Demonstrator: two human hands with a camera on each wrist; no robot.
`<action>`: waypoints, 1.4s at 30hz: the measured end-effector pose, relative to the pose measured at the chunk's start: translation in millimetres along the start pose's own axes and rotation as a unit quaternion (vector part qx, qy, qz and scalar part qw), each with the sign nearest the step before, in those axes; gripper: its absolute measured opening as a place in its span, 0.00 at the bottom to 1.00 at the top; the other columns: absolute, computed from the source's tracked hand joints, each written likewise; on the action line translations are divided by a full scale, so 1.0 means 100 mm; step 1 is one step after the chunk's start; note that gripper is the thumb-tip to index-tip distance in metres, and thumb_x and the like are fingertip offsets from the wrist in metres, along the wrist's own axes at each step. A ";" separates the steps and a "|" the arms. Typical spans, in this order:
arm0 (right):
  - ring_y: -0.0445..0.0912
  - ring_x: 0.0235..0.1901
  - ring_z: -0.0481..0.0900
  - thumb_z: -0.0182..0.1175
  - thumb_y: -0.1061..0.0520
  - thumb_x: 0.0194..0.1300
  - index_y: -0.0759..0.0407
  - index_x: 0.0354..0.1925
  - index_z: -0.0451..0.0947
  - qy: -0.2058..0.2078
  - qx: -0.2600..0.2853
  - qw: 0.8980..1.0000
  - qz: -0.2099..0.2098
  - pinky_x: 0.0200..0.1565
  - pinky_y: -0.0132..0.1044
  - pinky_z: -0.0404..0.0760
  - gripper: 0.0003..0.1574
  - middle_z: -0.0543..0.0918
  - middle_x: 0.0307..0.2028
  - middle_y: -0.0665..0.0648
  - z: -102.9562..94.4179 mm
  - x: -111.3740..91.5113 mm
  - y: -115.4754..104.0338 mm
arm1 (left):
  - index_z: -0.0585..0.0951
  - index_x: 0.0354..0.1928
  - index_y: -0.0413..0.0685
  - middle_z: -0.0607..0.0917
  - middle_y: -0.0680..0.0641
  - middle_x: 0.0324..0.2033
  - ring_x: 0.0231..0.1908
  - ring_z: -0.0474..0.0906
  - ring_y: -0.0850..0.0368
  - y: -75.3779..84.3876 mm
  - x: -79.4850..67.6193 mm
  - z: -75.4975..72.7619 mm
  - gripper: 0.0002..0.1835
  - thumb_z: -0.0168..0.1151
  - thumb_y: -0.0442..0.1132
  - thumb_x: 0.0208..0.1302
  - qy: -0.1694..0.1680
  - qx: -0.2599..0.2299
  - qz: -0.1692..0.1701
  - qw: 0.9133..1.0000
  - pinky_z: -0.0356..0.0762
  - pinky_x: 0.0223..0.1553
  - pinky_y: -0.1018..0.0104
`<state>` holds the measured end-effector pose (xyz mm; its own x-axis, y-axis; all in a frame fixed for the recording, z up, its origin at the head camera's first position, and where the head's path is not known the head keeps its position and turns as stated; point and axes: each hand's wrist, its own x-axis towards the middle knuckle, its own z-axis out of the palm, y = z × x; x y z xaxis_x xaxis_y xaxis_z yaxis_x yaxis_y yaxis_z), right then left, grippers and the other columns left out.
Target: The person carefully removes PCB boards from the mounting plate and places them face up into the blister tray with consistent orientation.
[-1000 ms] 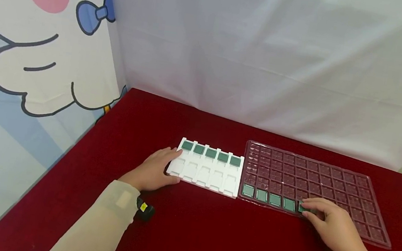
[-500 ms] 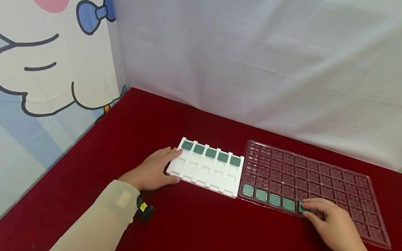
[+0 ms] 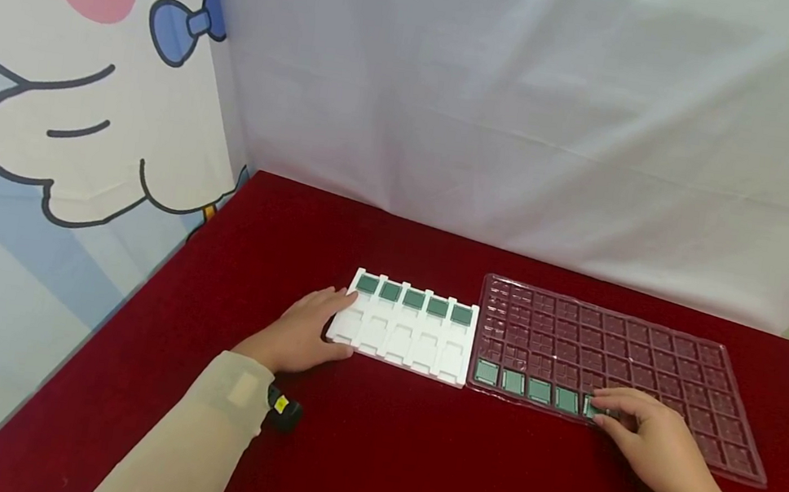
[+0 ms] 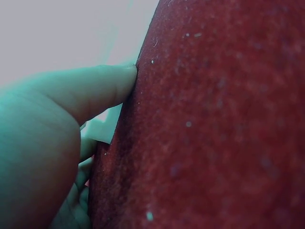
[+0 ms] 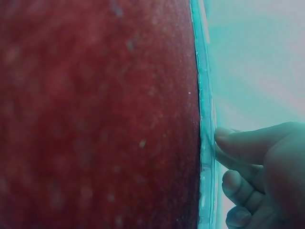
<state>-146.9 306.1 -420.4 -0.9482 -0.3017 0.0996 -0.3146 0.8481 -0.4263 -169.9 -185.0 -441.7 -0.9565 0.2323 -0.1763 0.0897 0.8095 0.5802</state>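
While, in the head view, a green chip [image 3: 589, 407] is pinched by the right hand [image 3: 654, 446] at the six-o'clock edge of the plastic tray [image 3: 654, 357], the next chip [image 3: 566, 400] at nine o'clock could be knocked by a crooked lift. The white tray [image 3: 402, 334] is gripped at eight o'clock by the left hand [image 3: 301, 335]. In the left wrist view, skewing could be caused by uneven thumb [image 4: 102, 88] pressure. In the right, the green chip is hidden.

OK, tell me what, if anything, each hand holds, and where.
The left hand holds the white tray by its left end. The right hand appears to pinch a green chip by its near and far edges; the chip is partly hidden.
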 end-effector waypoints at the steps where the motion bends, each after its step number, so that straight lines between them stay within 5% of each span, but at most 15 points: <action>1: 0.64 0.53 0.81 0.70 0.63 0.65 0.59 0.51 0.88 0.001 0.000 1.000 -0.001 0.51 0.66 0.78 0.16 0.85 0.54 0.64 0.00 0.00 0.00 | 0.57 0.82 0.54 0.56 0.44 0.80 0.79 0.45 0.42 0.00 0.00 0.00 0.48 0.70 0.49 0.65 -0.001 0.000 -0.001 1.000 0.50 0.74 0.39; 17: 0.59 0.47 0.83 0.70 0.62 0.65 0.59 0.51 0.88 0.002 -0.005 1.000 0.005 0.46 0.60 0.80 0.15 0.85 0.55 0.64 0.01 0.00 -0.01 | 0.57 0.82 0.53 0.56 0.44 0.80 0.79 0.45 0.43 -0.01 0.01 0.01 0.47 0.70 0.48 0.66 -0.001 0.003 0.007 1.000 0.49 0.75 0.40; 24: 0.65 0.54 0.80 0.69 0.61 0.67 0.60 0.53 0.87 -0.006 -0.001 1.000 0.018 0.52 0.66 0.77 0.16 0.83 0.57 0.66 -0.01 0.01 -0.04 | 0.57 0.82 0.52 0.56 0.43 0.80 0.79 0.45 0.42 -0.01 0.01 0.00 0.47 0.70 0.47 0.66 0.000 0.001 0.010 1.000 0.49 0.75 0.40; 42: 0.64 0.52 0.82 0.69 0.60 0.68 0.60 0.54 0.86 0.012 0.021 1.000 0.015 0.49 0.64 0.79 0.16 0.83 0.56 0.65 -0.01 0.16 -0.17 | 0.56 0.82 0.53 0.55 0.45 0.80 0.79 0.44 0.43 -0.01 0.00 0.01 0.47 0.69 0.48 0.66 0.001 -0.006 0.005 1.000 0.48 0.75 0.41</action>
<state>-156.3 287.4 -410.3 -0.9582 -0.2651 0.1075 -0.2841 0.8376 -0.4666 -170.2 -185.4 -443.3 -0.9563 0.2390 -0.1686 0.0960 0.8009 0.5910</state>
